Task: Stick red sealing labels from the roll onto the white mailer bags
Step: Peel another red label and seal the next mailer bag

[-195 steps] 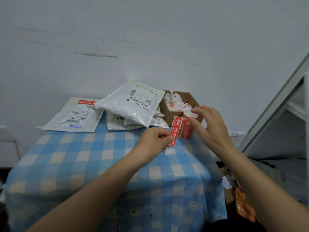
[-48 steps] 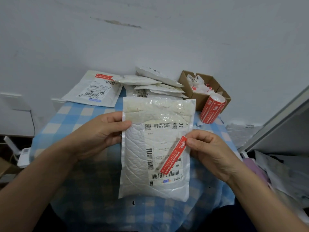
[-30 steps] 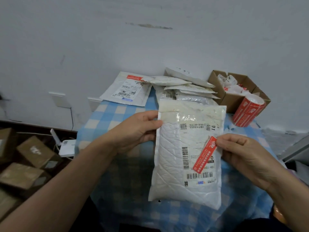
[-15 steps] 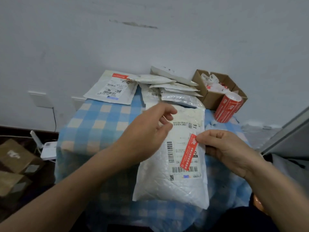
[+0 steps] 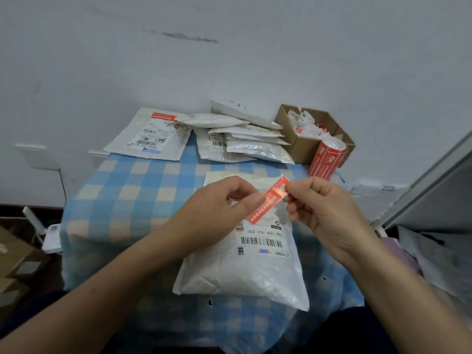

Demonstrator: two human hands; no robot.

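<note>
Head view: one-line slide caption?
Left hand and right hand pinch a red sealing label over a white mailer bag lying on the checked tablecloth.

the mailer bag, held upright 1 second ago, now lies flat on the desk; the left hand has joined the right hand in pinching the red label.

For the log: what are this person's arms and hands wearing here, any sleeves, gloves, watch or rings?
Nothing worn shows. The left hand and right hand are bare, without gloves, and no ring shows on the visible fingers. The left forearm and right forearm are bare to the frame edge: no sleeve, watch or bracelet in view.
</note>
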